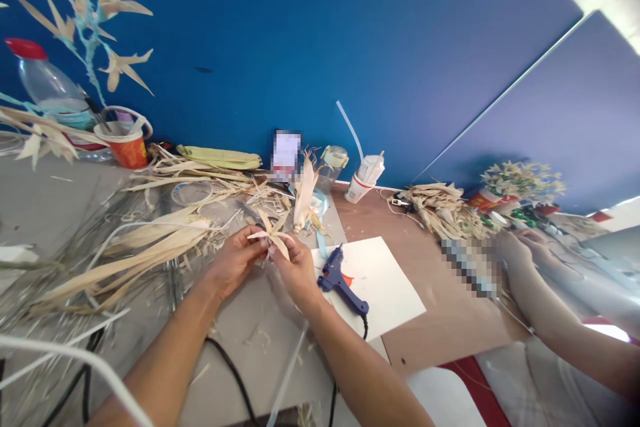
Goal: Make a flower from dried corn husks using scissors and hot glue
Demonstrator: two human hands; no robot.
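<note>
Between my two hands is a small pale flower made of corn husk [273, 235], its pointed petals spread out above my fingers. My left hand [239, 259] pinches it from the left side, fingers closed. On the other side my right hand [296, 268] grips it between thumb and fingers. The flower's underside is hidden by my fingertips. Just right of my right hand a dark blue hot glue gun [344, 282] lies on a white sheet [387, 277], nozzle pointing up and away.
Loose corn husks [145, 247] cover the table's left side. Against the blue partition [320, 47] stand a bottle [50, 83], a red cup [127, 147], a phone [286, 150] and a white cup [359, 187]. Black cable [233, 363] runs nearby. A co-worker's arm [545, 307] is at right.
</note>
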